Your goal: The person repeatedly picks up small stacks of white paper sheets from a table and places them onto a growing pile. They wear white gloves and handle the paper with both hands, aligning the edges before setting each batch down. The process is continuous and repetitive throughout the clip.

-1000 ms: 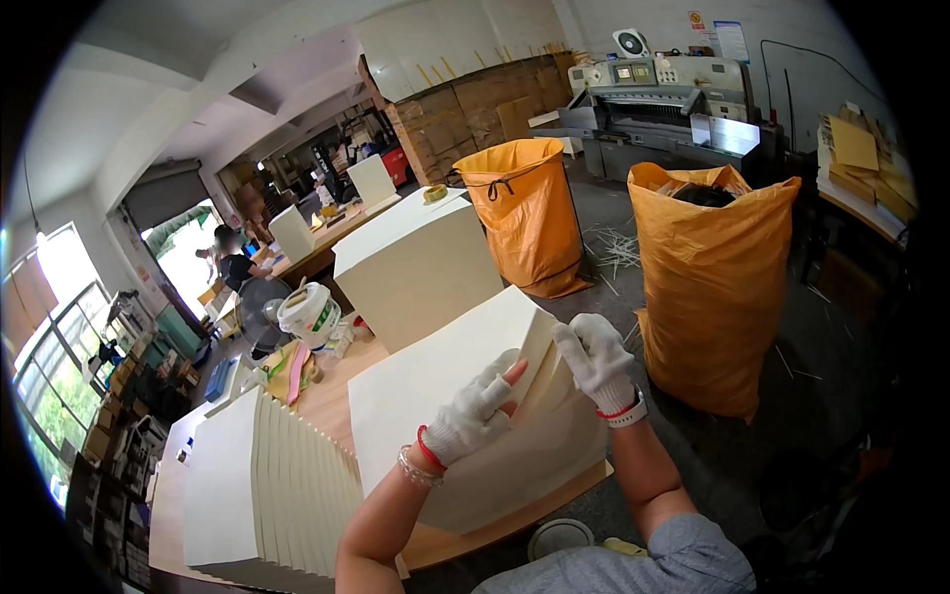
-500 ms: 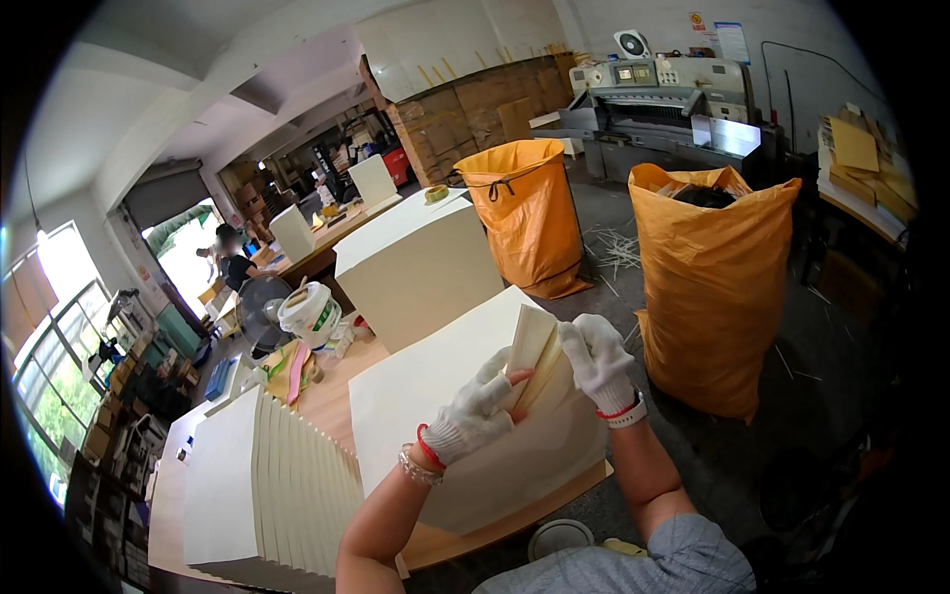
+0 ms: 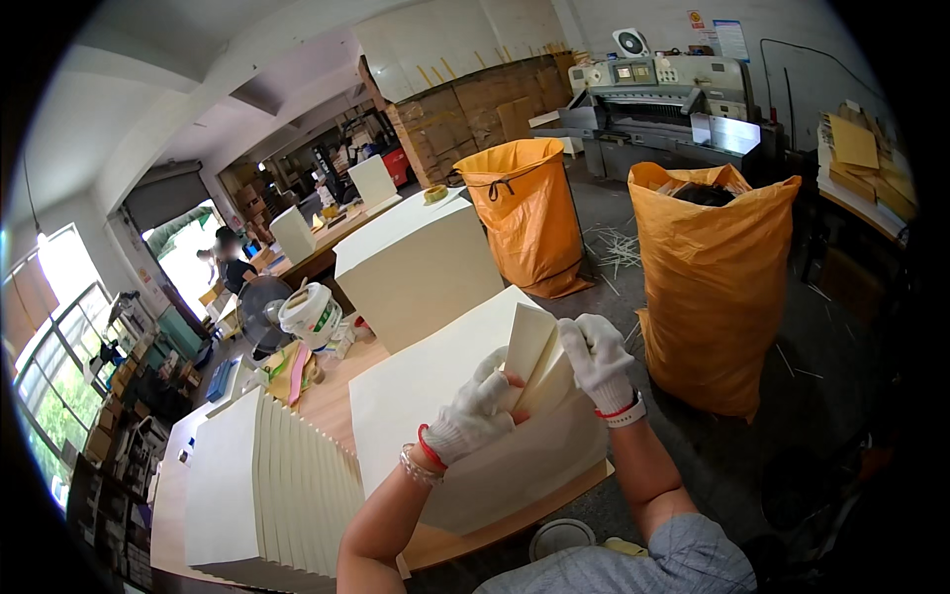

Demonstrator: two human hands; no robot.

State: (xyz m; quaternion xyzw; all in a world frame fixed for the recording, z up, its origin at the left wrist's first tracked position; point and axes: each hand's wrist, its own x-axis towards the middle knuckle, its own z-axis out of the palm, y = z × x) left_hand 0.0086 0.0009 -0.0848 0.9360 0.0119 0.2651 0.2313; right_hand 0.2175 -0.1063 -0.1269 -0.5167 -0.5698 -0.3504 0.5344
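Observation:
White knit gloves cover both hands, with bare fingertips showing on the left one. My left hand (image 3: 475, 411) is closed round the near edge of some cream paper sheets (image 3: 531, 342), which curl upward from a large paper stack (image 3: 416, 396). At the right side of the curled sheets, my right hand (image 3: 596, 358) is closed on their corner, fingers bent. A gap shows between the raised layers; how many sheets are lifted I cannot tell. The stack lies on a wooden table (image 3: 327, 401), partly hidden by my forearms.
Left on the table stands a stepped paper stack (image 3: 223, 485). Behind are a white bucket (image 3: 310, 312) and a tall paper block (image 3: 421, 282) bearing a tape roll (image 3: 435, 194). Two orange sacks (image 3: 524, 218) (image 3: 708, 287) and a cutting machine (image 3: 663, 104) stand right. A person (image 3: 234, 262) is far off.
The raised layers between my hands have shifted slightly, and the front flap looks broader. Both hands stay in nearly the same place.

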